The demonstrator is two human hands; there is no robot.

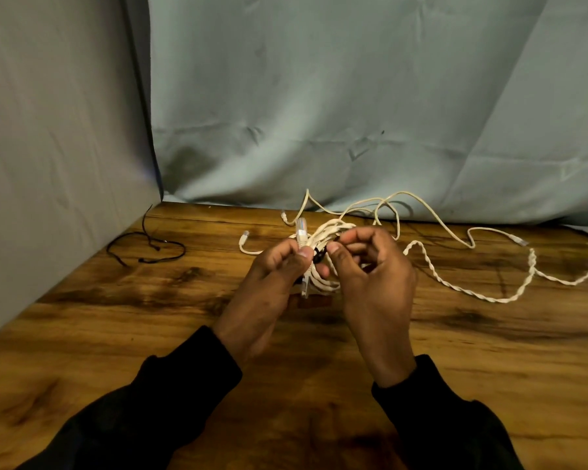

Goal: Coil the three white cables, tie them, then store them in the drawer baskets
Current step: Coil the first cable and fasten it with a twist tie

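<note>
A coiled white cable [323, 283] hangs between both hands above the wooden table [116, 334]. My left hand [272, 286] grips the coil, with a clear plug [301, 228] sticking up above its thumb. My right hand [370, 276] pinches a black tie [318, 257] wrapped round the coil. A twisted white cable [472, 290] trails loose to the right across the table. A thin white cable [431, 212] loops behind the hands toward the backdrop, its plug [520, 239] lying at the right. No drawer or basket shows.
Loose black ties [146, 247] lie at the table's left, near the grey cloth wall [58, 164]. A pale cloth backdrop [353, 96] closes the far edge. Black sleeves cover both forearms at the near edge.
</note>
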